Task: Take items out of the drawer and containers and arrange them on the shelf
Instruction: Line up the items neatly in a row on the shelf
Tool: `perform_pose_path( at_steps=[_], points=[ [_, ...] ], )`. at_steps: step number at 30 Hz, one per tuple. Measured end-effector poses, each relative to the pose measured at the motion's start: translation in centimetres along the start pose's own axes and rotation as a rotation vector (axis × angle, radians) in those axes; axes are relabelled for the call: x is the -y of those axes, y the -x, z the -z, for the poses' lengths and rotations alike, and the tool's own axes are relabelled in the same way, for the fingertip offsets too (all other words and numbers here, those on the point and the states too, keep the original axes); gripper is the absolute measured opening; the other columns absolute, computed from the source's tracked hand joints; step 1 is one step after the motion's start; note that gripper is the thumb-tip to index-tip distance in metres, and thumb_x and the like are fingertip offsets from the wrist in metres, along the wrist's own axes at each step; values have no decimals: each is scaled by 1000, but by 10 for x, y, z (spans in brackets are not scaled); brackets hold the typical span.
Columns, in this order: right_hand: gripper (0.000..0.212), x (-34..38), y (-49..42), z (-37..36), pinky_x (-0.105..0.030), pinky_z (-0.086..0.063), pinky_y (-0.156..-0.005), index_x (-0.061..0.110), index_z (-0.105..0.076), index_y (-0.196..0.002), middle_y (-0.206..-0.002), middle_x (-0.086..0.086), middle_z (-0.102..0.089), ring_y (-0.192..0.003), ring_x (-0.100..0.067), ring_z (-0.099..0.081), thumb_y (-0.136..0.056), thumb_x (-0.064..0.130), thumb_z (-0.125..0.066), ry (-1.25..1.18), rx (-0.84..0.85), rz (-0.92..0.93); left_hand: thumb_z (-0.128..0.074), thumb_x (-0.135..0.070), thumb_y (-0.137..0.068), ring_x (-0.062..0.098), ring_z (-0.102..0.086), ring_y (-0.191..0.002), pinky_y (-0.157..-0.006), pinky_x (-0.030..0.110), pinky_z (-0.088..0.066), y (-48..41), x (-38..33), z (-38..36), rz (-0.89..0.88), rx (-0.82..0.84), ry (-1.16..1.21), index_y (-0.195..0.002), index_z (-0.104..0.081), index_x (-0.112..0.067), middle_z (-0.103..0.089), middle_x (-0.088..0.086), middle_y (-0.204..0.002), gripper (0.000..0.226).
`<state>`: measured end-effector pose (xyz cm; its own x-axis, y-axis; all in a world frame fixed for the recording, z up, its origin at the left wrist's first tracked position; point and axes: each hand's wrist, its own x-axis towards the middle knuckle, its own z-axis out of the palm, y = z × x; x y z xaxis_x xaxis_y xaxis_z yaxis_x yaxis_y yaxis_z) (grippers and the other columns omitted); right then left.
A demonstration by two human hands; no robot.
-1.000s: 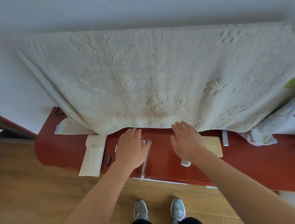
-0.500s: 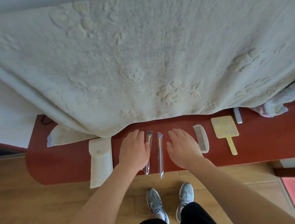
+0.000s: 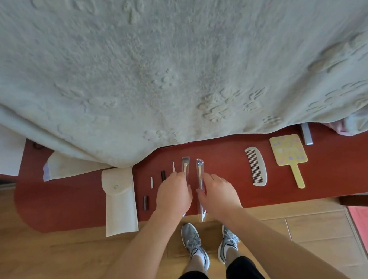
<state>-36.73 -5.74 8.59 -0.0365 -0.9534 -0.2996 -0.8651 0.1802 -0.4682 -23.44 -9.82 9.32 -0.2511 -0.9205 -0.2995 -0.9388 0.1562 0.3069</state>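
Two brushes in clear wrappers lie side by side on the red shelf (image 3: pixel 227 193). My left hand (image 3: pixel 173 194) rests over the left brush (image 3: pixel 185 166), covering its handle, with the fingertips touching it near the bristles. The right brush (image 3: pixel 200 175) lies between my hands, its lower end past the shelf's front edge. My right hand (image 3: pixel 221 191) rests flat beside it with the thumb against the wrapper. Left of my left hand lie a thin white stick (image 3: pixel 173 166), a black stick (image 3: pixel 163 175), a short white stick (image 3: pixel 152 182) and a dark tube (image 3: pixel 146 202).
A white snap pouch (image 3: pixel 119 198) overhangs the shelf's front edge at the left. A pale comb (image 3: pixel 257 169), a yellow hand mirror (image 3: pixel 288 152) and a grey bar (image 3: pixel 306 136) lie to the right. A thick cream blanket (image 3: pixel 173 73) hangs over the shelf's back.
The view has tilted down and moved in. My left hand has shifted right onto the left brush; my right thumb has closed against the right brush. Small sticks at the left have come into view.
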Motion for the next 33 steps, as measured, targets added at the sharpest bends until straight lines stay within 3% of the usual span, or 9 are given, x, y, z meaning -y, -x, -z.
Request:
perform_pose_path(
  at_steps=[9,17,22,33],
  points=[
    [20,-4,-4,-11,-27,-46,-63,17,-55,-108,-87,1,-63,-75,-19,-60,-91,28,-53,31,4,2,-59,-13,-91,21,-66,-88,-74,30,-54,-8,2,-13,40,20,78,-107,-63,-14,-65,2,-98,17],
    [18,-13,-8,-7,-29,-49,-62,16,-55,-107,-84,1,-64,-71,-20,-61,-92,26,-51,38,-11,-20,-59,-15,-91,19,-67,-86,-73,30,-55,-13,-6,-21,27,-14,150,-108,-64,-14,-67,1,-94,18],
    [18,-21,-11,0,-29,-41,-59,16,-55,-106,-85,-1,-64,-73,-22,-61,-92,26,-49,53,-17,-14,-58,-16,-90,21,-64,-87,-74,29,-51,-14,-16,-24,22,-10,190,-106,-65,-13,-66,3,-93,17],
    [20,-30,-14,5,-24,-44,-60,16,-56,-111,-85,1,-64,-65,-16,-52,-93,23,-49,52,-15,-11,-60,-13,-87,24,-65,-88,-80,38,-54,-18,-28,-25,17,-18,215,-111,-66,-10,-68,5,-95,24]
  ],
)
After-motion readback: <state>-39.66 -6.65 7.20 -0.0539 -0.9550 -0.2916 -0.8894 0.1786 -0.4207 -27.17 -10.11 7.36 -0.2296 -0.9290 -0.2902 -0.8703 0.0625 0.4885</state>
